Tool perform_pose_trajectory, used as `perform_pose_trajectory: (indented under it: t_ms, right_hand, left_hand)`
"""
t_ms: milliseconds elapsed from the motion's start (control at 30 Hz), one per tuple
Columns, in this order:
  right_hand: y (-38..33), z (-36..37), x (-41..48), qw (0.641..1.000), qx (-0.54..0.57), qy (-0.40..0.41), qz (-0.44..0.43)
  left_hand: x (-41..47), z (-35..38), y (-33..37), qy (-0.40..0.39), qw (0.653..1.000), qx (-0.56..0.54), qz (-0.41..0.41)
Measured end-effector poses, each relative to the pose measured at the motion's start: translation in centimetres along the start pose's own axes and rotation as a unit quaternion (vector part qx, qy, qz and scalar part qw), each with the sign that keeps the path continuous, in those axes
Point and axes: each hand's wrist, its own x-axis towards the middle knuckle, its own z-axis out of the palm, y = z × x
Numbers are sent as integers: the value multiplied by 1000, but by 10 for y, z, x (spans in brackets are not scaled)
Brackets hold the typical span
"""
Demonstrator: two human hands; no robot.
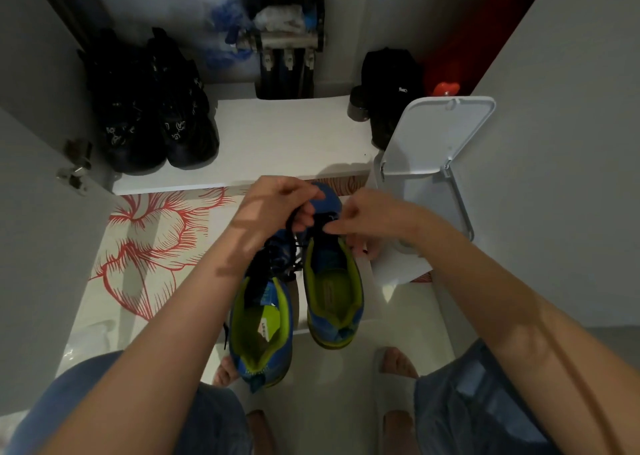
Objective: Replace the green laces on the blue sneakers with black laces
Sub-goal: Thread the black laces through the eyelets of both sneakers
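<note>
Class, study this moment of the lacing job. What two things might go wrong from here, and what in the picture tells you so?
1. The black lace lies bunched between the left sneaker and the right sneaker. If the left hand, which grips it, pulls, it may knot.
2. The right hand only pinches at the right sneaker's tongue. Both shoes seem held above bare toes and might slip.

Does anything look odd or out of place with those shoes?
A white tag sits inside the left blue sneaker, and black lace ends dangle untied between the pair. Beside them, the white bin lid stands open.
</note>
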Motion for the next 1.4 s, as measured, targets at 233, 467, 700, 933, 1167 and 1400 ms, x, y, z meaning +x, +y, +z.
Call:
perform_pose_trajectory:
  t_ms: [233, 467, 700, 933, 1167, 1400]
  right_hand:
    - [28, 23, 6, 996, -70, 0, 60]
    - [39, 11, 0, 993, 87, 28, 78]
    - [44, 6, -1, 989, 135, 13, 65]
    - [39, 5, -4, 991, 121, 0, 61]
    - [46, -2, -8, 983, 162, -35, 82]
    - [56, 7, -4, 967, 240, -26, 80]
  left_hand:
    - [-3, 44, -28, -71, 963, 261, 11]
    - [-11, 47, -46, -32, 981, 187, 27]
    - [-8, 63, -55, -3, 946, 309, 102]
    - [-5, 67, -58, 18, 906, 389, 165]
    - [-3, 67, -58, 5, 889, 426, 167]
    - [-8, 62, -52, 14, 920, 360, 154]
